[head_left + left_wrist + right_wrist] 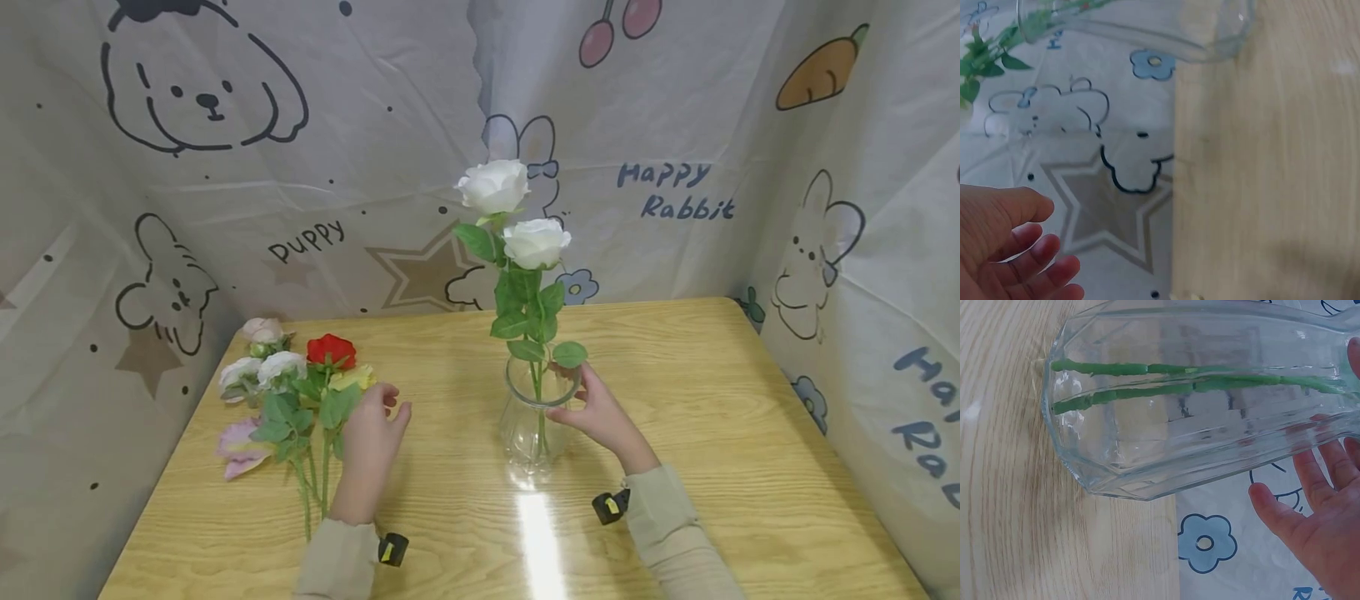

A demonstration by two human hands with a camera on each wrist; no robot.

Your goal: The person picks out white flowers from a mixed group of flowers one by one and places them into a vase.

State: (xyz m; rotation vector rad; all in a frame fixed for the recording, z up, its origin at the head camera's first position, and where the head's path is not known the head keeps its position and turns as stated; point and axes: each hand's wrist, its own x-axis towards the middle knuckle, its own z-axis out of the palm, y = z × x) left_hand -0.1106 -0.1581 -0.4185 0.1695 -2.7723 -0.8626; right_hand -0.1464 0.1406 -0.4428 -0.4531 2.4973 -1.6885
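Note:
A clear glass vase (525, 433) stands upright on the table, with two white roses (537, 243) in it. Their green stems (1122, 394) reach down near its base in the right wrist view. At the vase's neck, my right hand (600, 417) holds it, thumb on the near side and fingers round the far side. My left hand (375, 442) hovers beside the flowers on the left, fingers loosely bent and nothing in them. Just behind it are a red rose (332, 351) and a yellow flower (352, 377), the latter partly hidden by the hand.
White flowers (282, 369), a pale pink flower (262, 330) and a lilac flower (243, 447) lie at the table's left side. A printed cloth (420, 167) hangs behind the wooden table (697, 367) and along both sides.

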